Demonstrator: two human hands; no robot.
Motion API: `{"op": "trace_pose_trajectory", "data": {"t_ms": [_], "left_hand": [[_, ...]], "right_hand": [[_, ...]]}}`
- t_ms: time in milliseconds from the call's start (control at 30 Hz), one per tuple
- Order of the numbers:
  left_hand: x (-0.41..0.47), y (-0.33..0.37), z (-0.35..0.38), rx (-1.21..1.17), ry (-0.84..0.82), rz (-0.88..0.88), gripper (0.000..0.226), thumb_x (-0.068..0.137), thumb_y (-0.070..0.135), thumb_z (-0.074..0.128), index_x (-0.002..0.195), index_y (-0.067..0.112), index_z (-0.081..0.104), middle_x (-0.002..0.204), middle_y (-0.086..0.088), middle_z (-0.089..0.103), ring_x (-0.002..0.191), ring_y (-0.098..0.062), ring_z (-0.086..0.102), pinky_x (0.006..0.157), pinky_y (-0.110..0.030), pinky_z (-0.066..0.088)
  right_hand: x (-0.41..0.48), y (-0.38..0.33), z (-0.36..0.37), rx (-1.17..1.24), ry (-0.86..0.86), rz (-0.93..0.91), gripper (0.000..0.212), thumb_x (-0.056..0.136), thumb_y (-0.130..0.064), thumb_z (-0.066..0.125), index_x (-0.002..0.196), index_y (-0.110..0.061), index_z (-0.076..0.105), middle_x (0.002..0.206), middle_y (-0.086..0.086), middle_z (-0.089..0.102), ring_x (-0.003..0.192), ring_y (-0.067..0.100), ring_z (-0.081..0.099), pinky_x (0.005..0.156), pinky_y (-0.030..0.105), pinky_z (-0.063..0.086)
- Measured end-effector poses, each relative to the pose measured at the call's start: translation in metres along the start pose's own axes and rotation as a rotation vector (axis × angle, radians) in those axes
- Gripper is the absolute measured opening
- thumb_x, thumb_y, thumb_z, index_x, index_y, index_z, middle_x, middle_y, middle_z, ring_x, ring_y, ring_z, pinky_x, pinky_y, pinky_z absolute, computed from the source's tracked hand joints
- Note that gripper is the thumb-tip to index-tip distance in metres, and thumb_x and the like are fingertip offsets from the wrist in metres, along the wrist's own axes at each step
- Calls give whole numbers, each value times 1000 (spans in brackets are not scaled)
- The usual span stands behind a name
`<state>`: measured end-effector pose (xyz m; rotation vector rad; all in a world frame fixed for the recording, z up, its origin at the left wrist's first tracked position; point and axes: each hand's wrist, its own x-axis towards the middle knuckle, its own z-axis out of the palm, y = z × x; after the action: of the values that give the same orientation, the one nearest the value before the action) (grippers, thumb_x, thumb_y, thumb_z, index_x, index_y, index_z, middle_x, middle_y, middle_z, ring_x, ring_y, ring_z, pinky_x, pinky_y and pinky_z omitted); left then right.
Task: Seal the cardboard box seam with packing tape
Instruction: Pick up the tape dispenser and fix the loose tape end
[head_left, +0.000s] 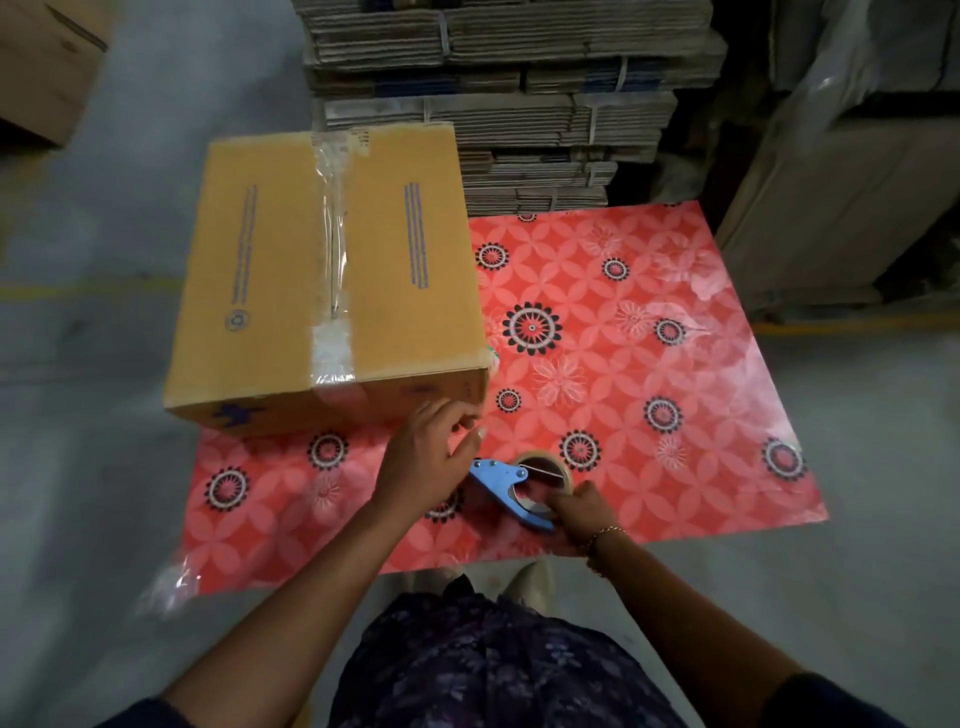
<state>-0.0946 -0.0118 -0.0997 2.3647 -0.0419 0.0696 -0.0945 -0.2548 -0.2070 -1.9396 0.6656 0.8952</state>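
Fingers (563, 501) grip tape dispenser (511, 486) near taped box (327, 275), beside stacked cardboard (519, 104).

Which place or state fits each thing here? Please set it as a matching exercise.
1. brown cardboard box
2. blue tape dispenser
3. red floral mat
4. stack of flattened cardboard

A. spread on the floor
B. piled behind the mat
C. held by the right hand
D. clear tape along its top seam

Pairs: 1-D, 2-C, 3-A, 4-B
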Motion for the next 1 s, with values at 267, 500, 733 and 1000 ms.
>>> {"op": "trace_pose_trajectory", "data": {"t_ms": [267,500,733,1000], "left_hand": [[-41,4,-20,-618,118,-842,22,93,44,60,90,24,67,90,-6,70,84,-30,65,67,-31,48],[-24,129,-26,-1432,-497,-744,78,98,62,26,126,3,69,118,-20,72,94,-33,74,76,-40,58],[7,182,-28,-1518,-155,-462,50,79,43,55,108,9,76,96,-17,70,79,-32,68,70,-36,51],[42,200,-41,-1499,225,-417,41,96,37,42,86,12,73,74,-7,70,61,-23,66,53,-26,52]], "right_hand": [[-39,-76,-59,12,-96,-566,22,83,-39,65,92,-22,54,84,19,69,63,22,67,53,48,61],[-122,-202,-127,-245,-391,-1096,29,85,0,62,111,-11,56,85,18,61,72,23,60,58,38,55],[-173,-204,-173,36,-278,-1153,39,80,-16,68,118,-18,62,118,7,69,103,23,68,84,38,56],[-191,-129,-148,151,-383,-854,35,86,-32,62,103,-1,67,91,6,75,75,22,68,62,30,48]]}}
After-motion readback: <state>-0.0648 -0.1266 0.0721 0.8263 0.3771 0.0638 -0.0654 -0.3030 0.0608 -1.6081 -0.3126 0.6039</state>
